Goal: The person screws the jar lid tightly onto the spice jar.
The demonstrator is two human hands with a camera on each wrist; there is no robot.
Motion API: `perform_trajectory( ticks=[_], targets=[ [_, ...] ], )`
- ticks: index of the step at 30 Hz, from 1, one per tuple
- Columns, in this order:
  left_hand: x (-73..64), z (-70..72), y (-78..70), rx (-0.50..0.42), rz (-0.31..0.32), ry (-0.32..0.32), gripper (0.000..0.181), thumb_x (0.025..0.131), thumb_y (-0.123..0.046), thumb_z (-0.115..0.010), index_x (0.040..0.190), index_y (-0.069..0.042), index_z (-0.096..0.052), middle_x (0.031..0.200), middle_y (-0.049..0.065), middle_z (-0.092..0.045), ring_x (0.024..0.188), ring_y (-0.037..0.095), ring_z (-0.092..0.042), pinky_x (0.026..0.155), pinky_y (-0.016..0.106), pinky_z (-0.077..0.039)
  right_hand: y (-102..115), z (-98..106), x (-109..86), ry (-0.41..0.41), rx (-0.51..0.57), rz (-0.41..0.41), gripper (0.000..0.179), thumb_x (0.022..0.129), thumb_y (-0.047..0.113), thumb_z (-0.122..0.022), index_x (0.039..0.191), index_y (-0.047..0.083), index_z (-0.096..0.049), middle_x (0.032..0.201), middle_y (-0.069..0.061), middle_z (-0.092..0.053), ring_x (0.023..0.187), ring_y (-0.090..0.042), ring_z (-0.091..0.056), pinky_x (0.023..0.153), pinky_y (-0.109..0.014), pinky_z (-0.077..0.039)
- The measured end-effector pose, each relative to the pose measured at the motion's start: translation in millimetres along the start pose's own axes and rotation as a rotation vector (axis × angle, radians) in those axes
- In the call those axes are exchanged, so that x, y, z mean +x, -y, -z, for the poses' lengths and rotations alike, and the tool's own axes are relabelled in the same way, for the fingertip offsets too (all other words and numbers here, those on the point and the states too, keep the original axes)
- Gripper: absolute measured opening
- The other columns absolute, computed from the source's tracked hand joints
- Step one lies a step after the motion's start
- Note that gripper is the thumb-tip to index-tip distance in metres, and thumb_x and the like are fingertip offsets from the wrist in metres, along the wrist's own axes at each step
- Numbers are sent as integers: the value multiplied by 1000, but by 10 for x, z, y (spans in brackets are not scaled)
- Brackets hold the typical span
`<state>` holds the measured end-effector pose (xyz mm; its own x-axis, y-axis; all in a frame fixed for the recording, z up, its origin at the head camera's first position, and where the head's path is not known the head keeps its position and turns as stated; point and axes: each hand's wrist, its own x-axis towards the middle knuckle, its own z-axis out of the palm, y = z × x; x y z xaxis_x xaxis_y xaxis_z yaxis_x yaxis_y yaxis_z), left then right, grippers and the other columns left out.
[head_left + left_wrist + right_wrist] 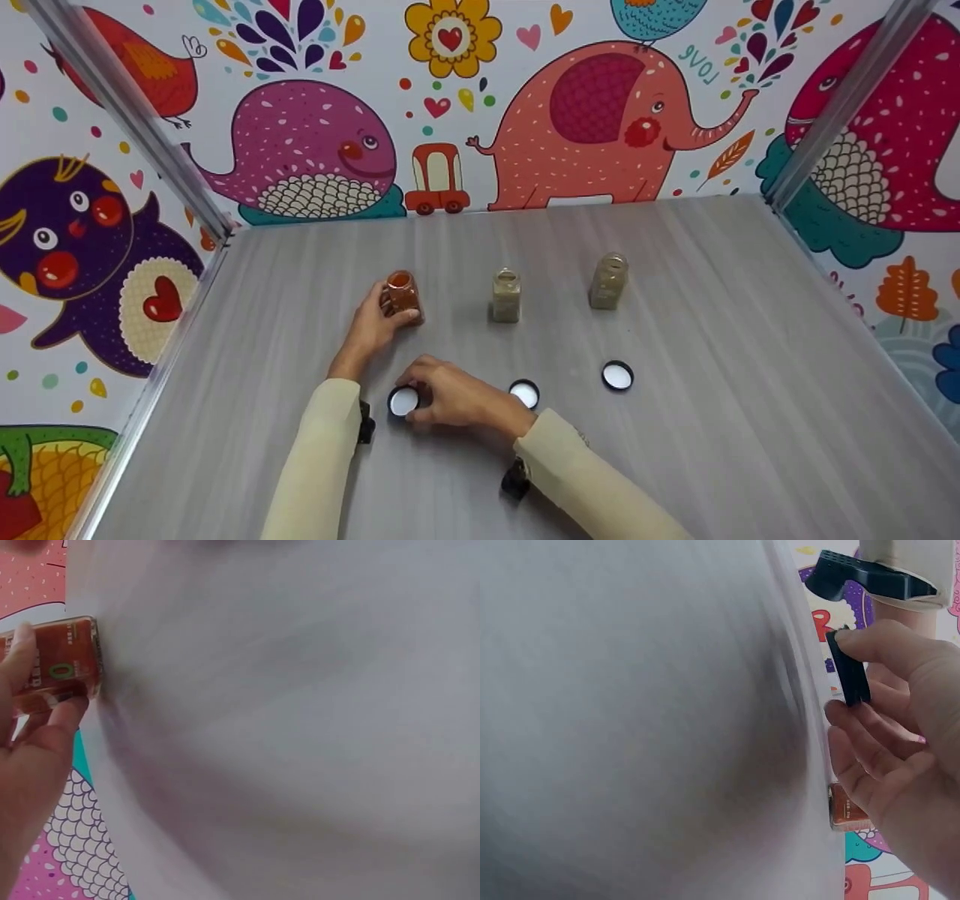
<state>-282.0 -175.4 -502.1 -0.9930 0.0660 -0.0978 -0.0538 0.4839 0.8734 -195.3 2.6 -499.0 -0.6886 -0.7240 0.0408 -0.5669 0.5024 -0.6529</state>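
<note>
My left hand [369,330] grips a small square glass jar [405,296] of reddish-brown powder, its open mouth facing up. In the left wrist view the fingers and thumb sit on opposite sides of this jar [64,664], which has a label print. My right hand [459,394] pinches a round black lid [404,403] with a white inner face turned up. The right wrist view shows that lid [848,669] edge-on between thumb and fingertips, close to the table.
Two uncapped glass jars of greenish-tan powder stand to the right, one in the middle [506,298] and one farther right [608,285]. Two black lids lie white side up, one beside my right wrist [524,393], another right of it [617,376]. A patterned wall [442,105] backs the grey table [712,420].
</note>
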Motion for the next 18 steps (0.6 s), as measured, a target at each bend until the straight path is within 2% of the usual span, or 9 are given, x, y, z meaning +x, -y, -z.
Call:
perform_trajectory(
  ticks=[13,18],
  targets=[
    [0,-5,7,-28,0,-6,66,95,-13,-69,151,-7,-34,153,21,-46,144,34,-43,119,46,-36,-1,92,-1,-42,41,-54,46,88,20,-77,130,9,-63,126,-5,-66,109,-13,-61,96,-24,-50],
    [-5,3,16,-13,-19,-4,66,95,-12,-68,150,-5,-33,152,23,-46,144,36,-43,119,46,-36,-6,104,1,-71,87,-58,45,88,18,-77,130,9,-64,126,-5,-67,108,-14,-63,94,-24,-51]
  ],
)
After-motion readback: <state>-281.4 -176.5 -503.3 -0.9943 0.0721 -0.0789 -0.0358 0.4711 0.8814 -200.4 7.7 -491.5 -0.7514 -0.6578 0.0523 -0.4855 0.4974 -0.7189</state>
